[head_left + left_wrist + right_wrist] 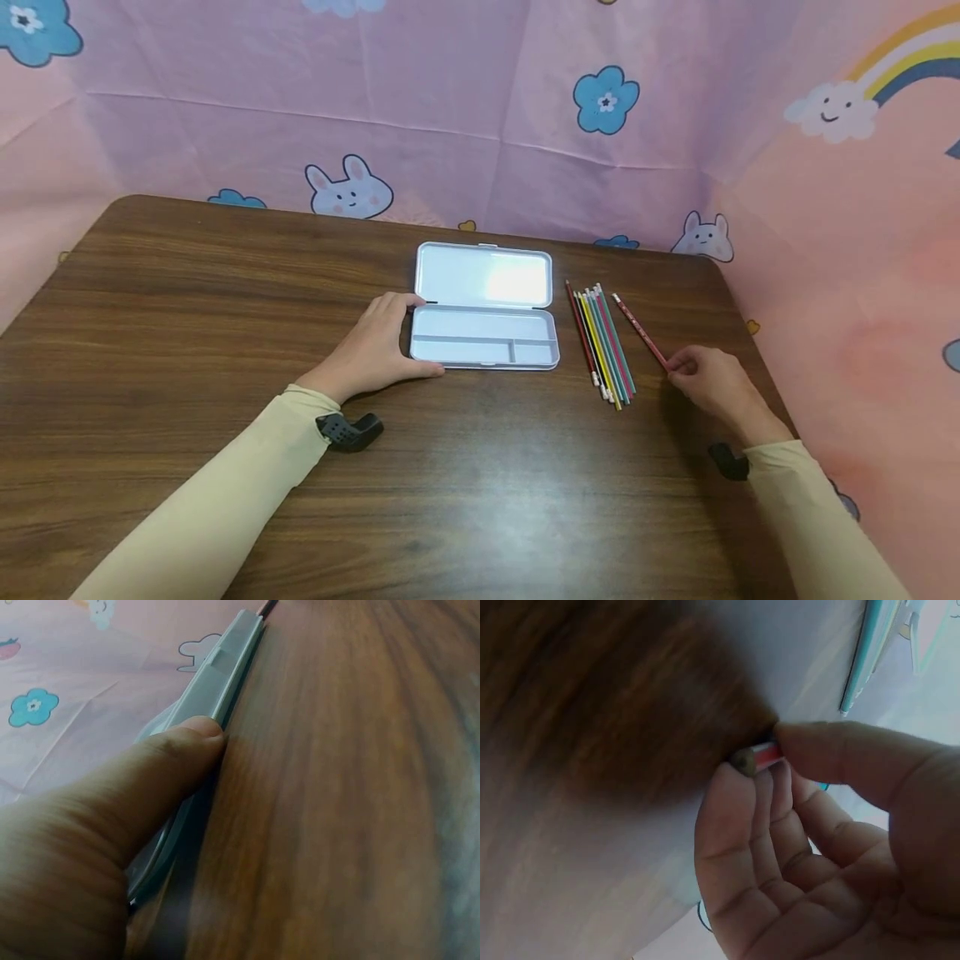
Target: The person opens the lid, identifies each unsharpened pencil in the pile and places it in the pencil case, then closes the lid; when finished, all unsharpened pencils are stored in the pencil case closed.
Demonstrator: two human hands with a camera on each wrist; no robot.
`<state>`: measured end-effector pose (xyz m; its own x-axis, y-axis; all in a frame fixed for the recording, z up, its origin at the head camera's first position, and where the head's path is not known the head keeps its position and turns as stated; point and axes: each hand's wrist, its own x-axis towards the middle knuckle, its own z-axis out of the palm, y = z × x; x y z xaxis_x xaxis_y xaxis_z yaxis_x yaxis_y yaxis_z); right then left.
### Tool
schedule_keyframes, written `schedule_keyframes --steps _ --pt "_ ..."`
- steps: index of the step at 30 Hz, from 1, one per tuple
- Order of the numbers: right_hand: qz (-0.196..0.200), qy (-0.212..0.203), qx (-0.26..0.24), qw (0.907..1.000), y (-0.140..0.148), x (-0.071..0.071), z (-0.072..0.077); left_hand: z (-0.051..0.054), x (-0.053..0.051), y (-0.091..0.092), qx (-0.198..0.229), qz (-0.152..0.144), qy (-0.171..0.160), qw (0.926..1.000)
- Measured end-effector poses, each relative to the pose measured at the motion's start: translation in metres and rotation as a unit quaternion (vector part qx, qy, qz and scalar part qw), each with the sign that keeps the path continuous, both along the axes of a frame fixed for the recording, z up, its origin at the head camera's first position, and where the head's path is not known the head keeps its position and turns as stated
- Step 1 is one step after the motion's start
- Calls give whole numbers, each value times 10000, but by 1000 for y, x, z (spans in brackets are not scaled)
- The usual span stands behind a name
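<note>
A white pencil case (483,322) lies with its lid (457,275) raised back, its compartments bare. My left hand (378,346) grips the case's left end, thumb along the front edge and fingers at the back-left corner. In the left wrist view, the thumb (169,761) presses against the side of the case (217,675). Over on the right, my right hand (712,383) pinches the near end of a red patterned pencil (637,327); its white-tipped end points away. The right wrist view shows that pencil's near end (765,755) between thumb and fingertips.
Between the case and the red pencil lies a row of several pencils (606,350) in red, black, yellow, teal and pink, side by side. They rest on a brown wooden table (225,292). A patterned pink cloth (450,100) hangs behind the table and along its right side.
</note>
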<state>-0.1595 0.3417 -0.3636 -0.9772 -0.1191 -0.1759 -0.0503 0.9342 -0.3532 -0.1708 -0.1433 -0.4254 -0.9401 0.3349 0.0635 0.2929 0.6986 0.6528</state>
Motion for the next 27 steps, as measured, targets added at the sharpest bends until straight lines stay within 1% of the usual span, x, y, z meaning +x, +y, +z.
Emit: schedule_keyframes --steps 4,7,10,14,18,24,27 --pt "18 65 2 10000 2 -1 1 1 -1 0 -4 17 53 10000" --pt "-21 112 25 9999 2 -1 1 2 0 0 -29 13 26 10000" --pt "-122 280 -14 9995 2 0 0 2 1 0 -27 7 -14 10000" --pt "-296 676 -76 9972 1 2 0 2 1 0 -14 5 -27 10000" --pt "-376 1104 -171 9930 -3 3 3 2 0 1 4 15 -21 10000" --pt "-197 1807 -503 9821 -20 4 7 3 0 1 9 5 56 10000" --pt "-95 2013 -696 9770 -33 3 7 3 1 1 6 1 42 10000"
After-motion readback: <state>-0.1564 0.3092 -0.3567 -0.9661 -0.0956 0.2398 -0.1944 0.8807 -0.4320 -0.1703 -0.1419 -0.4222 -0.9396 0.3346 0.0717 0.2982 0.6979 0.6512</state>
